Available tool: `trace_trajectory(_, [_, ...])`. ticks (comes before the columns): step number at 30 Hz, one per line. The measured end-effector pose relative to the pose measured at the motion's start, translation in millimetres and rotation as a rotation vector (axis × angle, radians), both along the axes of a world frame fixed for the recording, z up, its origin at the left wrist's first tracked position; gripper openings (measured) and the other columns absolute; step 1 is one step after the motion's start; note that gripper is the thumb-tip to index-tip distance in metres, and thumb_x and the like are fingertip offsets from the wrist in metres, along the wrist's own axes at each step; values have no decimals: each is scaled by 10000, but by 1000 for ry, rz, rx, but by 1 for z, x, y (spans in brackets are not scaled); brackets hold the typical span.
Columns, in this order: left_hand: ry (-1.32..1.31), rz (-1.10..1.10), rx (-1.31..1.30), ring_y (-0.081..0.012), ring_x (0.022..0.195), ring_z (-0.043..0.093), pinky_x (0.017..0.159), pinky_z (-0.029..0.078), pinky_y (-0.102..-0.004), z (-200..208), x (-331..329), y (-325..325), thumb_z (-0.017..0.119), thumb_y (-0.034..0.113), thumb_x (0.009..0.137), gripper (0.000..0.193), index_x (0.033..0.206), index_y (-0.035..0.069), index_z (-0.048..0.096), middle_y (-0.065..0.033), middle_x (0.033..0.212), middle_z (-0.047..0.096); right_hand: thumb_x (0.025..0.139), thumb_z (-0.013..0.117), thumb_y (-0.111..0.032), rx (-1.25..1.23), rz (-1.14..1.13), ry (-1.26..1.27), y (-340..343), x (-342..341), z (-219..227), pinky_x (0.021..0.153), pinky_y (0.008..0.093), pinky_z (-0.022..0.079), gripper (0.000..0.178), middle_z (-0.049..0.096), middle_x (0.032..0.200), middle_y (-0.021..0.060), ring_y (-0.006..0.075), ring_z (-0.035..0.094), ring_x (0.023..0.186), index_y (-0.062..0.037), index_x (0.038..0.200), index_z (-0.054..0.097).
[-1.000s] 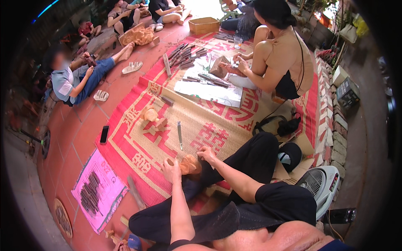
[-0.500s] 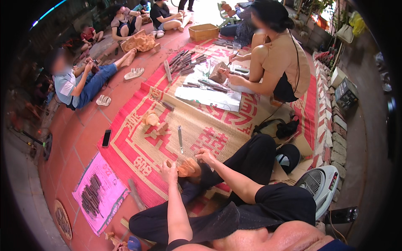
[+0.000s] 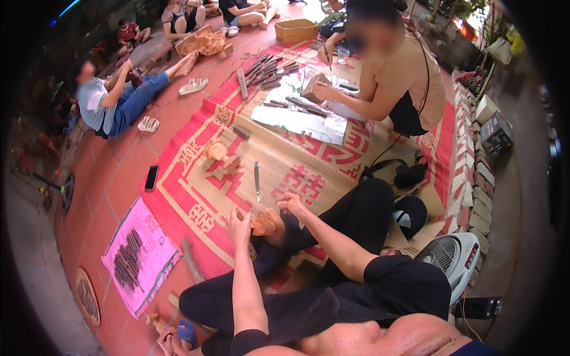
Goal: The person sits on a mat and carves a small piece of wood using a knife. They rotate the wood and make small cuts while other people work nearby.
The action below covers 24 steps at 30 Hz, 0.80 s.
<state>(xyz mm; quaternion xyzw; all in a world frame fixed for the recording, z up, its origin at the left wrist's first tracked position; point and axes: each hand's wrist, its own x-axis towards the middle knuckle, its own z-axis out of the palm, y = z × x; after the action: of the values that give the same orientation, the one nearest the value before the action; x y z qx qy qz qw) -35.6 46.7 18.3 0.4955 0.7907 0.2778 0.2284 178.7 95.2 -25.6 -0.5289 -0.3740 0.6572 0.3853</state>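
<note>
A light-brown wood carving rests by my legs, at the front of the woven mat. My left hand is closed at its left side, and a small darker brown patch shows at the fingertips. Just right of and above the carving, my right hand is closed in a pinch; whatever it holds is too small to make out. Beyond my hands a slim metal-grey carving tool lies on the mat. Further left on the mat are another carved wood piece and a small wood block.
A pink sheet with several dark-handled tools lies at left, near a phone. Across the mat, a co-worker works on a wood block beside more tools. A fan stands at my right.
The whole view has shifted slightly. The co-worker across the mat has leaned forward and raised one hand. My hands stay around the carving in much the same pose.
</note>
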Motion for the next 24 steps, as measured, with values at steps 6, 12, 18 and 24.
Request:
trace_trajectory(6, [51,-11,5,-391,1180,490,1040,345,-475,-3,11,0,619,368,768,601,1313,127,537,-185,1262,552,780,723,-112,-4,-23,-26,3,-3,-7,542,246,459,142,609,742,14,92,552,593,-36,868,641])
trace_trajectory(12, [45,18,24,-408,1181,474,1031,351,-476,8,11,-9,633,363,764,610,1316,127,525,-186,1245,549,804,715,-121,2,-20,-80,3,2,-13,560,230,444,147,598,758,-3,83,536,627,-51,907,636])
trace_trajectory(18, [138,23,-19,-379,1155,493,1017,361,-464,12,20,-12,635,331,772,596,1315,114,522,-186,1222,558,813,714,-142,-12,-37,-56,5,-5,-22,531,230,429,129,595,712,-6,84,531,583,-57,881,644])
trace_trajectory(24, [116,53,64,-367,1135,505,1009,365,-464,-12,13,-11,630,320,771,572,1287,91,540,-185,1201,572,780,721,-150,-24,-35,-46,5,-1,-24,532,250,435,135,602,718,0,98,538,587,-52,834,646])
